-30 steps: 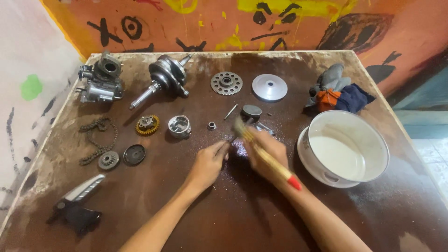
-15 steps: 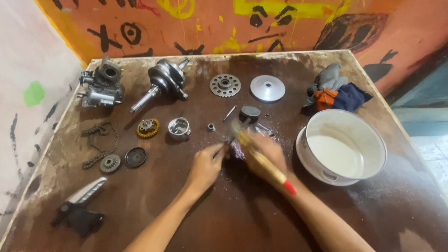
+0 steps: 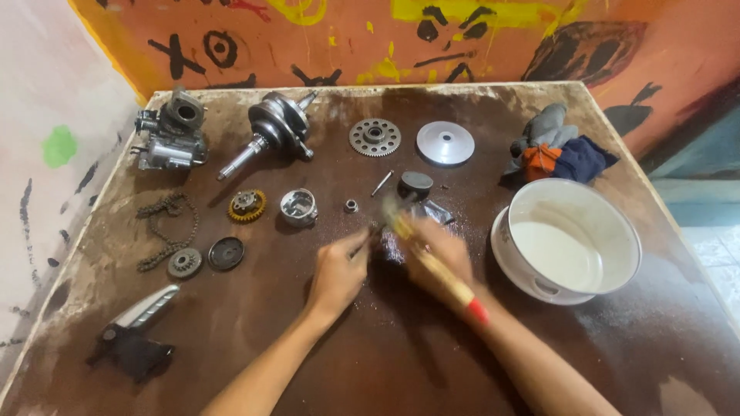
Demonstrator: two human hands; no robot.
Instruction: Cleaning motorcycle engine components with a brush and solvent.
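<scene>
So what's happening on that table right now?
A person works at a brown table strewn with engine parts. The right hand holds a wooden-handled brush with a red end, bristles toward a small part pinched in the left hand; the part itself is too small to identify. A white basin holding pale liquid stands to the right, with rags behind it. A crankshaft, gears and a chain lie on the left.

Head view, steeply down, probably near
</scene>
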